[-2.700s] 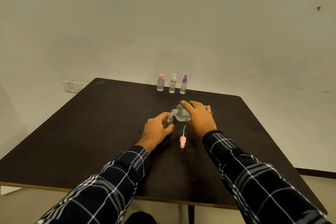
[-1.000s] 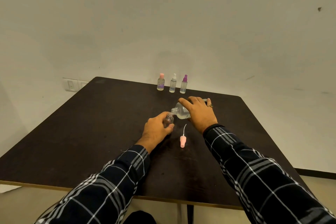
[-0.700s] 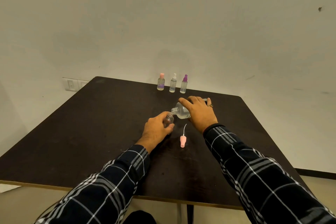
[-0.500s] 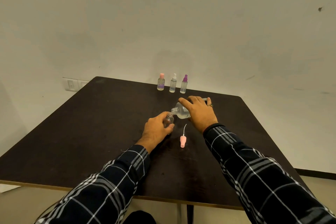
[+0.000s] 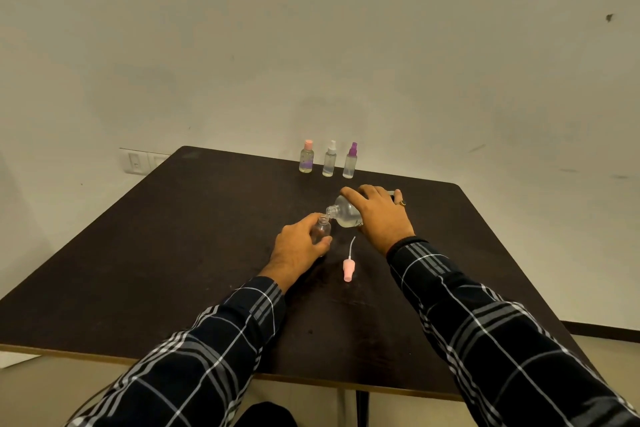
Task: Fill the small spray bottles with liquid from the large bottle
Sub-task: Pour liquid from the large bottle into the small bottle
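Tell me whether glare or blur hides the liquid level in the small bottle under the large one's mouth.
Head view: soft even light, no glare on the table; the small bottle is clear, tiny and partly behind the left hand, so its level is unreadable; the large bottle in the right hand is sharp.

L hand (image 5: 298,248), R hand (image 5: 379,215) curled, gripping.

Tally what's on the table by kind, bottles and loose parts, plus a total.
Capped small bottles at the far edge: 3 (pink-capped bottle, white-capped bottle, purple-capped bottle)
Uncapped small bottle, held by the left hand: 1
Large bottle, tilted in the right hand: 1
Loose pink spray head: 1
Total: 6
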